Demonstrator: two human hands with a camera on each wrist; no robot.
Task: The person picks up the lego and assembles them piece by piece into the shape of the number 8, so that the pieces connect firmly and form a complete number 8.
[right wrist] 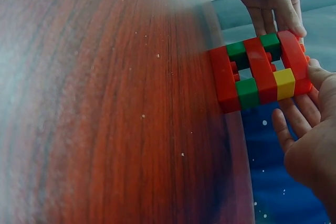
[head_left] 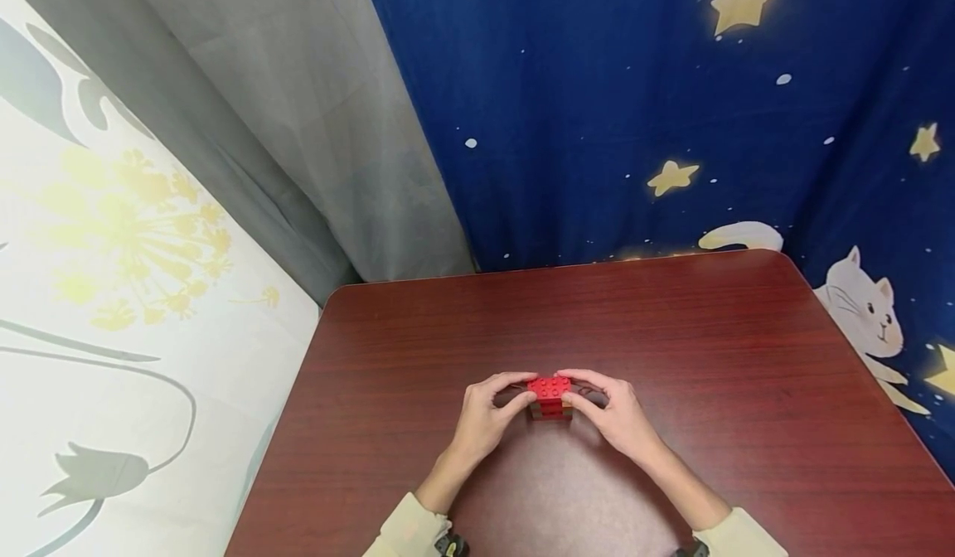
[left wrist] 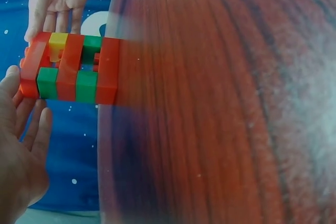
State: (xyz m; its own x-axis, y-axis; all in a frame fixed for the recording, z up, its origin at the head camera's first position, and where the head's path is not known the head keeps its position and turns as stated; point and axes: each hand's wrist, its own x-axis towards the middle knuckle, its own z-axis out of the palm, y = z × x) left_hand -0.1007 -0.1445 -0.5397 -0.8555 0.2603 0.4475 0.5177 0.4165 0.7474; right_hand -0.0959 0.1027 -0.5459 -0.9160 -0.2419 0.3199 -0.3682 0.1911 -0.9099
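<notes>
A small tower of toy building blocks [head_left: 551,409] stands on the table between my hands. From the side it shows three long red bricks with short bricks between them. Two short green bricks [left wrist: 47,82] and a yellow brick [right wrist: 284,84] are among these, with open gaps in the middle. My left hand [head_left: 476,420] pinches the left end of the topmost red brick [head_left: 549,387], thumb at the near side and fingers at the far side. At its right end, my right hand [head_left: 622,418] grips the same brick in a mirrored way. Studs on top stay uncovered.
The dark red-brown wooden table [head_left: 418,333] has rounded far corners. Behind it hang a blue curtain [head_left: 567,126] with stars and a grey curtain [head_left: 298,109]. A white patterned panel [head_left: 149,391] stands along the left side.
</notes>
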